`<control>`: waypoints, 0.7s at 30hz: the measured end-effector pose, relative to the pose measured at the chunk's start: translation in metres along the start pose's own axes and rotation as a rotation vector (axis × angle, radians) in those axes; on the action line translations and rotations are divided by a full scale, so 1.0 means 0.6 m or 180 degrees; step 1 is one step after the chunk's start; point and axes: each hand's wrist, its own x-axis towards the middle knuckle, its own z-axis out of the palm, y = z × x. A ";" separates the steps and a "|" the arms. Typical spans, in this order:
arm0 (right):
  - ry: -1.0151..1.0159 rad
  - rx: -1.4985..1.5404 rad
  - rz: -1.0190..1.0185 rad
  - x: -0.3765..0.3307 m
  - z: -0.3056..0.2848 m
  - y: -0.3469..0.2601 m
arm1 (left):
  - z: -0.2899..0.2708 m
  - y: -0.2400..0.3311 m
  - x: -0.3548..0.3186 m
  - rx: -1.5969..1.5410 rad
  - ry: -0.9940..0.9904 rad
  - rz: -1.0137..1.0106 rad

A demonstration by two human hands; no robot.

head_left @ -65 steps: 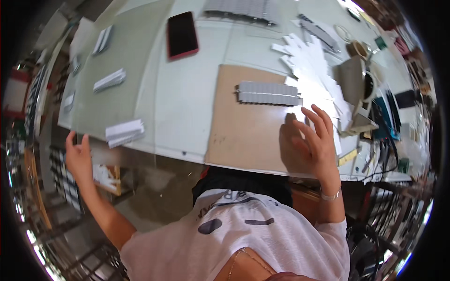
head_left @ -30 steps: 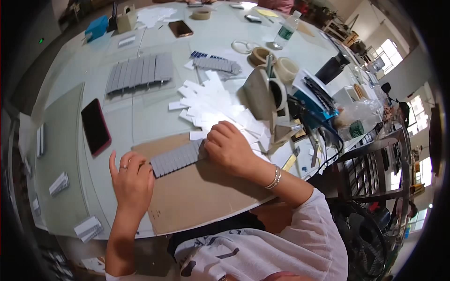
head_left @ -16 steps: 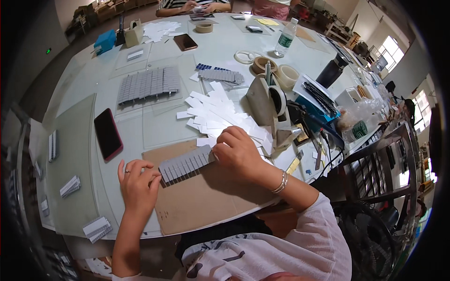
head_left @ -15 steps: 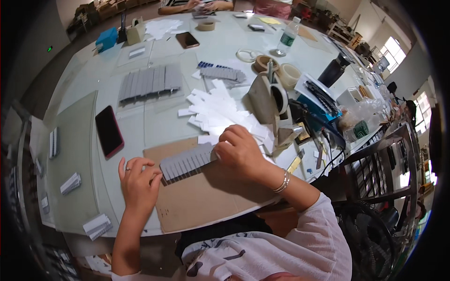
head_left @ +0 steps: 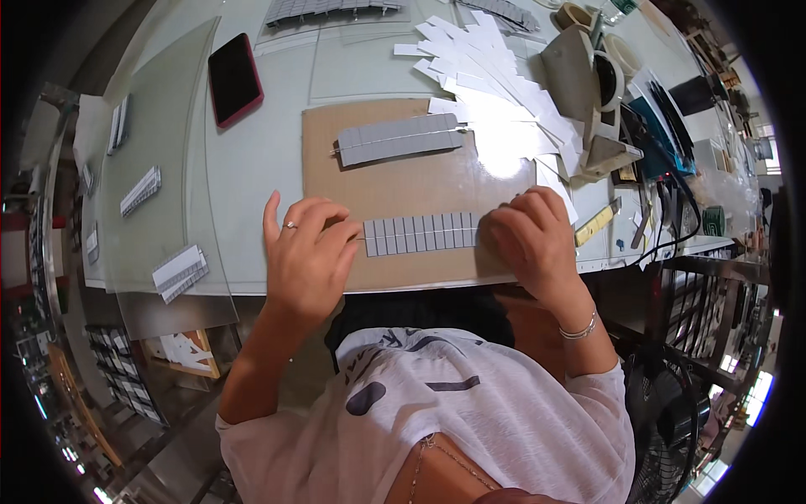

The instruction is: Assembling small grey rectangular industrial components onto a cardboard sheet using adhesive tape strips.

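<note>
Coming away now: one grey slatted strip (head_left: 420,244), singled out from the rear strip (head_left: 399,144); left hand (head_left: 306,260) pinches its wire (head_left: 361,238), right hand (head_left: 537,241) curls, grip unclear.

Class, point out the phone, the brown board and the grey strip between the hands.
Phone (head_left: 236,81), head view: middle of its dark screen.
Brown board (head_left: 403,187), head view: its bare middle.
Grey strip (head_left: 421,236), head view: middle of its segmented face.
</note>
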 end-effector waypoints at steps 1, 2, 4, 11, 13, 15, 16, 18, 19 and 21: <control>0.0092 -0.0116 0.0191 -0.006 -0.004 0.003 | 0.003 0.002 -0.005 -0.0019 0.0008 0.0035; 0.0093 -0.0298 0.0239 -0.010 -0.008 0.015 | 0.009 0.003 -0.011 -0.0040 0.0055 0.0027; 0.0050 -0.0549 0.0384 -0.003 -0.013 0.030 | 0.018 0.015 -0.021 -0.0105 0.0112 0.0083; -0.0332 -0.0990 0.0256 0.026 -0.013 0.040 | 0.051 0.076 -0.038 -0.0247 0.0094 0.0487; -0.0457 -0.0936 0.0157 0.003 -0.021 0.032 | 0.051 0.078 -0.052 -0.0255 0.0231 0.0333; -0.0460 -0.0633 0.0207 -0.038 -0.031 0.024 | 0.052 0.073 -0.064 -0.0302 0.0370 0.0127; -0.0564 -0.0333 0.0290 -0.054 -0.039 0.018 | 0.054 0.072 -0.067 -0.0313 0.0438 0.0086; -0.0449 -0.0124 0.0280 -0.081 -0.048 0.001 | 0.062 0.074 -0.066 -0.0254 0.0435 0.0146; -0.0457 -0.0046 0.0301 -0.091 -0.051 -0.006 | 0.065 0.076 -0.065 -0.0196 0.0440 0.0215; -0.0350 0.0142 0.0320 -0.112 -0.050 -0.015 | 0.070 0.086 -0.058 -0.0111 0.0280 0.0337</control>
